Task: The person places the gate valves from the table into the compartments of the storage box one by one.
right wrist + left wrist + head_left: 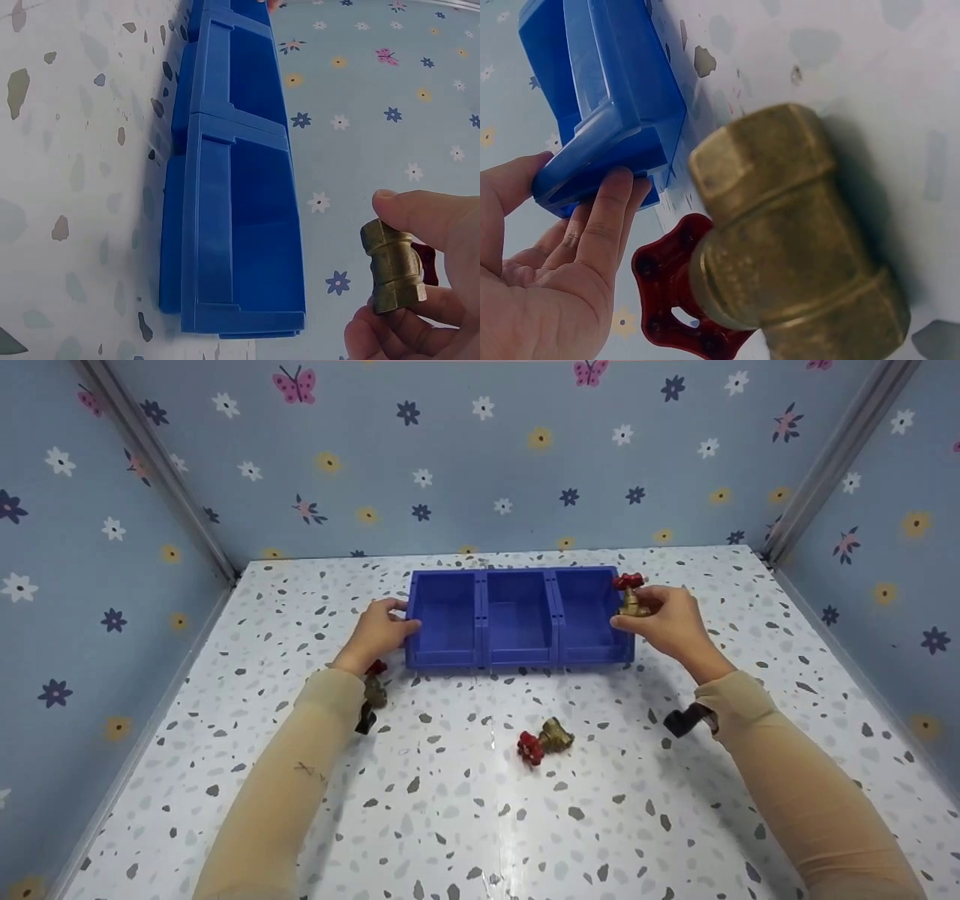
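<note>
A row of three joined blue storage bins (pixel 481 622) stands on the speckled table. My left hand (pixel 373 635) grips the row's left end, the thumb over the rim and the fingers against the outer wall. With my right hand (pixel 670 622) I hold a brass valve (pixel 394 266) with a red handwheel between thumb and fingers, beside the right-hand bin. Another brass valve (pixel 780 210) lies beneath my left wrist, partly hidden by the sleeve in the head view. A third valve (pixel 555 735) lies on the table in front of the bins.
The speckled white table (pixel 465 817) meets a blue flowered wall (pixel 480 465) behind the bins. Similar panels rise at left and right, with grey posts (pixel 840 465) at the corners. Dark wrist-worn devices (pixel 686 720) hang under both sleeves.
</note>
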`<state>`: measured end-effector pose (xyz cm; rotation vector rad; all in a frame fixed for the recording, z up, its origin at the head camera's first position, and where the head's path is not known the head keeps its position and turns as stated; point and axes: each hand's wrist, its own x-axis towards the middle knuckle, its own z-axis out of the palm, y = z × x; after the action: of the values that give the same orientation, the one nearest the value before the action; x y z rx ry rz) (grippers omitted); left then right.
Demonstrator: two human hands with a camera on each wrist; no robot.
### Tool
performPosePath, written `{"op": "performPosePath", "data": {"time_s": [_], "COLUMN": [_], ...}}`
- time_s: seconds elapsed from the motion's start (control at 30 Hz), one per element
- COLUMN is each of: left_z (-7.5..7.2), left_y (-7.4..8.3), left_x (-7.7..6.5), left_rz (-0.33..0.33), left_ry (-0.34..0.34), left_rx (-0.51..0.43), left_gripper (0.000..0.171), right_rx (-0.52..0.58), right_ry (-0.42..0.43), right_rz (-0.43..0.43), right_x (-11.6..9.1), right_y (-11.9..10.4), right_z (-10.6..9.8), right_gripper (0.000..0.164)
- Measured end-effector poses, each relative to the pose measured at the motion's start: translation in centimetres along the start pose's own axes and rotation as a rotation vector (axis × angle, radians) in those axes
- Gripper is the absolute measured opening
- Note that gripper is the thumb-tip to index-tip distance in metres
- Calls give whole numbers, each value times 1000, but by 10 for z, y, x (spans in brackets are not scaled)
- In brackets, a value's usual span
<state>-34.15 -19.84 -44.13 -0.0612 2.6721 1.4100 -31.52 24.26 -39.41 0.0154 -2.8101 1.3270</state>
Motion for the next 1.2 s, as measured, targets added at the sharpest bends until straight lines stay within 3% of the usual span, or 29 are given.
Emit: {"op": "performPosePath", "data": {"time_s": [0.6, 1.2], "left_z": [1, 1], "left_y": [-3, -4], "left_x": [1, 2], "left_rz": [30, 23], "left_ry": [16, 8], "left_rx": [2, -14], "left_gripper": [46, 46], "right_rx": [80, 121], "right_ry": [24, 61], "right_rz": [-46, -27], "right_x": [8, 14], "right_y": [-3, -3], "right_z": [23, 45], "right_gripper": [62, 59]}}
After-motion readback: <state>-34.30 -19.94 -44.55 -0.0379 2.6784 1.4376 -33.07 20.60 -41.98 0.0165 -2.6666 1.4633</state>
